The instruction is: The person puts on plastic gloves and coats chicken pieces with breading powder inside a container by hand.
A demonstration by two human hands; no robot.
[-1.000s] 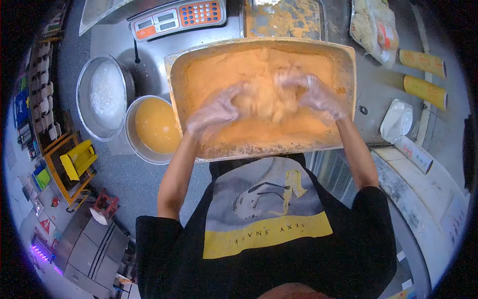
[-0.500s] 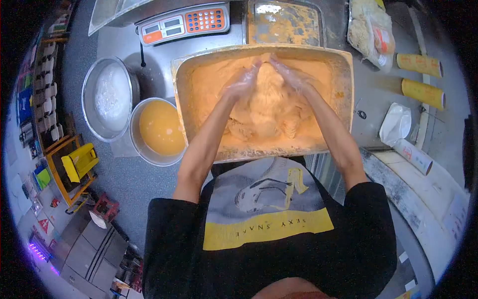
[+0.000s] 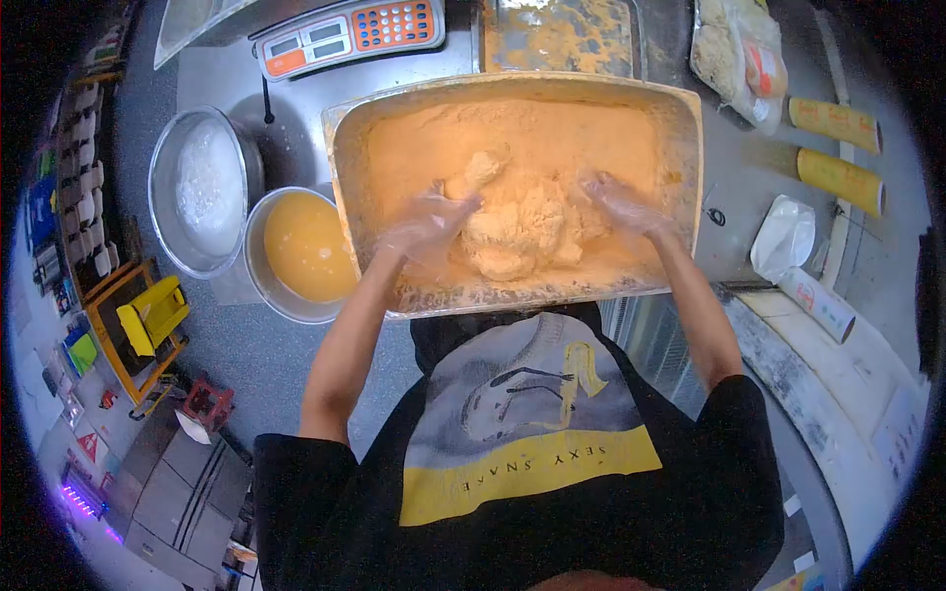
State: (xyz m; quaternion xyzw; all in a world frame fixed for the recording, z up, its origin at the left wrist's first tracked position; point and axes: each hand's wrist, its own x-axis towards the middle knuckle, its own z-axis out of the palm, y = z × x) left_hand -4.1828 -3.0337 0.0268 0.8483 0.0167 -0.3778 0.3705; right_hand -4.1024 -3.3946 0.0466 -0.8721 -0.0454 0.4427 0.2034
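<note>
A large tub (image 3: 513, 87) holds loose orange powder (image 3: 434, 138). Several powder-coated pieces (image 3: 512, 227) lie heaped in its middle, one (image 3: 483, 169) standing out at the upper left of the heap. My left hand (image 3: 434, 225), in a clear plastic glove, is at the heap's left side with thumb and fingers apart. On the heap's right side my right hand (image 3: 626, 205), gloved too, has its fingers spread at the powder. Neither hand is closed round a piece.
Left of the tub stand a metal bowl of yellow liquid (image 3: 307, 246) and a bowl of white contents (image 3: 202, 192). Behind are a scale (image 3: 350, 37) and a powder-stained tray (image 3: 560, 37). Yellow rolls (image 3: 840, 182) and a bag of food (image 3: 737, 61) lie at the right.
Both hands have drawn back from the tub's far side toward me and moved apart. The pieces between them now lie in a heap nearer the tub's front.
</note>
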